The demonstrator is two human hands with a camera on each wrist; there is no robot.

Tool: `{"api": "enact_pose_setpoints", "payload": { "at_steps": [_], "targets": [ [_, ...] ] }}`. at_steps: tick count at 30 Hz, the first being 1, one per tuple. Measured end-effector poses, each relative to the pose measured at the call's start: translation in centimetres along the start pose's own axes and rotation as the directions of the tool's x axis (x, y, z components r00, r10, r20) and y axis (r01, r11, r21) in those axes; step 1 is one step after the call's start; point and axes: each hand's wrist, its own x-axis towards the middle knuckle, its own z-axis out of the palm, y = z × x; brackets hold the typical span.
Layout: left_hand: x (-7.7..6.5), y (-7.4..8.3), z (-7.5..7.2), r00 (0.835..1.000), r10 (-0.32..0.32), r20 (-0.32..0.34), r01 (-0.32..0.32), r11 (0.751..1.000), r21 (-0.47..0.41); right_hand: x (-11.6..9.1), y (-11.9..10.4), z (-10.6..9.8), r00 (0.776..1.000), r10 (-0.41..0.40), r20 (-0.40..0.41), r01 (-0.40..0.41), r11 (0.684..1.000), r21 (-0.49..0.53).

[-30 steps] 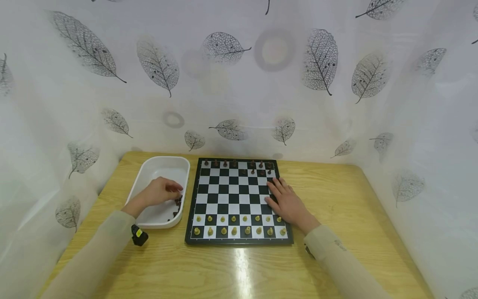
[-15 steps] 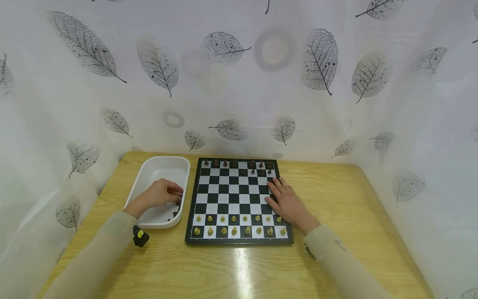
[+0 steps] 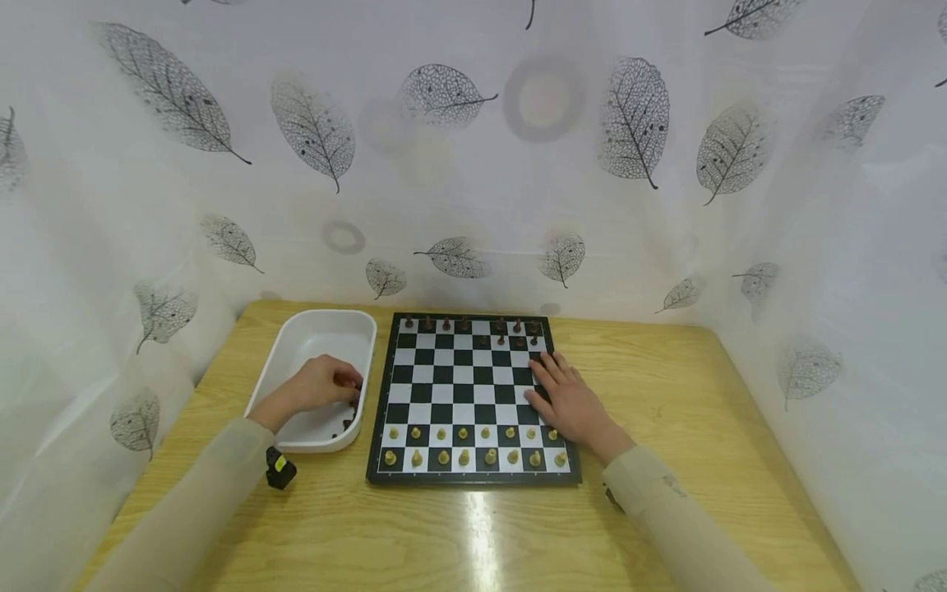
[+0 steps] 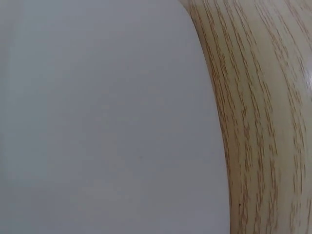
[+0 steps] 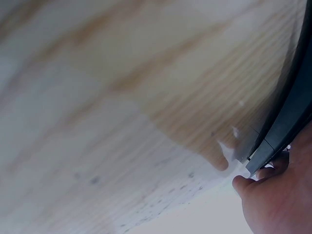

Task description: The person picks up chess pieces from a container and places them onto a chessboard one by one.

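In the head view my left hand point(image 3: 322, 384) reaches into a white plastic tub point(image 3: 270, 355), its fingers curled down at the right wall. Dark chess pieces point(image 3: 347, 424) lie there under and beside the fingertips; whether a piece is pinched is hidden. The left wrist view has only the tub's pale wall point(image 4: 117, 107) and wood grain. My right hand point(image 3: 573, 404) lies with spread fingers on the right edge of the chessboard point(image 3: 453, 393). Yellow chess pieces point(image 3: 464, 457) fill the two near rows. Dark brown chess pieces point(image 3: 446, 325) stand in the two far rows, with gaps.
Everything stands on a wooden table point(image 3: 414, 534). A white curtain point(image 3: 473, 189) with leaf prints hangs behind it and on both sides. The tub sits just left of the board. Bare wood point(image 3: 666, 386) extends to the right of the board.
My left hand has dipped slightly lower in the tub, its fingertips now down among the dark pieces. My right hand and the board have stayed put.
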Motion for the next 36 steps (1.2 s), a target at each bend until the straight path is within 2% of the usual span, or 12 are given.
{"api": "enact_pose_setpoints", "payload": {
  "at_steps": [13, 20, 32, 36],
  "targets": [
    [0.08, 0.08, 0.00, 1.000, -0.008, 0.004, 0.008, 1.000, -0.003, -0.03, -0.24, -0.28, 1.000, -0.003, 0.001, 0.003, 1.000, -0.002],
    [-0.10, 0.02, -0.16, 0.998, 0.019, -0.058, -0.018, 1.000, 0.015, -0.09, -0.37, -0.44, 1.000, -0.002, 0.000, 0.002, 1.000, -0.006],
    [-0.13, -0.35, -0.25, 0.993, 0.001, -0.115, 0.000, 1.000, 0.013, -0.11, -0.33, -0.33, 1.000, 0.003, 0.001, -0.003, 1.000, -0.002],
    [-0.13, -0.41, -0.16, 0.987, 0.004, -0.158, -0.003, 1.000, 0.005, -0.15, -0.44, -0.48, 1.000, 0.007, 0.003, -0.007, 1.000, 0.004]
  ]
}}
